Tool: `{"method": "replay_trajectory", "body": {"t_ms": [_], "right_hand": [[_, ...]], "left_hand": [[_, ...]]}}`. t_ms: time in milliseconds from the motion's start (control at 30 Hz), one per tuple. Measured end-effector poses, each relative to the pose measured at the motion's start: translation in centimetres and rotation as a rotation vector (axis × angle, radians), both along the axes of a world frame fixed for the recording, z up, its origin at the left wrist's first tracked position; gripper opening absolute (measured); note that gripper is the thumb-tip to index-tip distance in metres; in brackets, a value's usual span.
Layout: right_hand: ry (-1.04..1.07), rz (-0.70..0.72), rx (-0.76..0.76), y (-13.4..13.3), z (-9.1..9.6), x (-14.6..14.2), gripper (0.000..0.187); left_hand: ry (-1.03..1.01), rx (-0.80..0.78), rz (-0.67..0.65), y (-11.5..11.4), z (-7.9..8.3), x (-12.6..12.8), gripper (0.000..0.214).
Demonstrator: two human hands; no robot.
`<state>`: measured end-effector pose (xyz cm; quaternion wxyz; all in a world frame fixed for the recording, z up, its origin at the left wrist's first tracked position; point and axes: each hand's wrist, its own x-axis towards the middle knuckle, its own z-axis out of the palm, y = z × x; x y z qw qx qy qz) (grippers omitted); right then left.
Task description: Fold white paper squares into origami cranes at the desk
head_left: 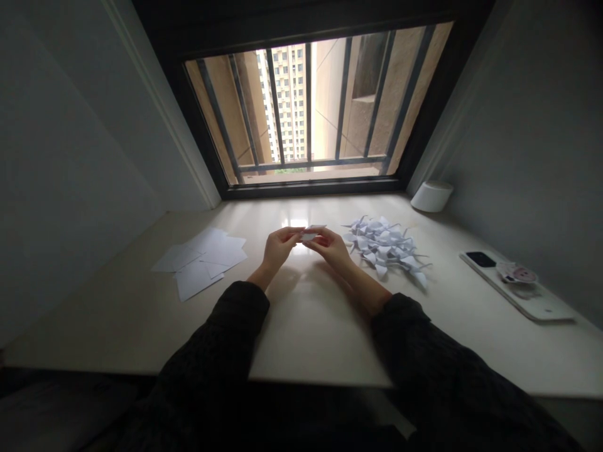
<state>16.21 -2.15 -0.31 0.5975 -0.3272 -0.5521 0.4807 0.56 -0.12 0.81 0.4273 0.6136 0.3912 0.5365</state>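
Note:
Between my two hands, above the middle of the pale sill, is a small piece of folded white paper. My left hand pinches its left side with thumb and fingers. From the other side my right hand grips it, fingers curled around the paper. Much of the paper is hidden behind the fingers, so its exact shape cannot be made out. A pile of folded white paper cranes lies just right of my right hand. Left of my left hand, several flat white paper sheets overlap one another.
The pale sill ends at a front edge near my forearms. A white phone with a round grip on its back lies at the right. A white cylindrical object stands by the right wall. A barred window is at the back.

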Motion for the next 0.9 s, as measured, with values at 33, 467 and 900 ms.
{"method": "replay_trajectory", "body": {"t_ms": [33, 467, 900], "right_hand": [[0.000, 0.016, -0.007, -0.05, 0.00, 0.02, 0.041], [0.108, -0.104, -0.057, 0.53, -0.16, 0.15, 0.035], [0.107, -0.088, -0.065, 0.39, 0.38, 0.52, 0.022]], "left_hand": [[-0.002, -0.011, -0.004, -0.01, 0.04, -0.03, 0.023], [-0.017, 0.062, -0.046, -0.11, -0.20, 0.16, 0.029], [-0.087, 0.028, -0.014, -0.07, 0.43, -0.30, 0.022]]}}
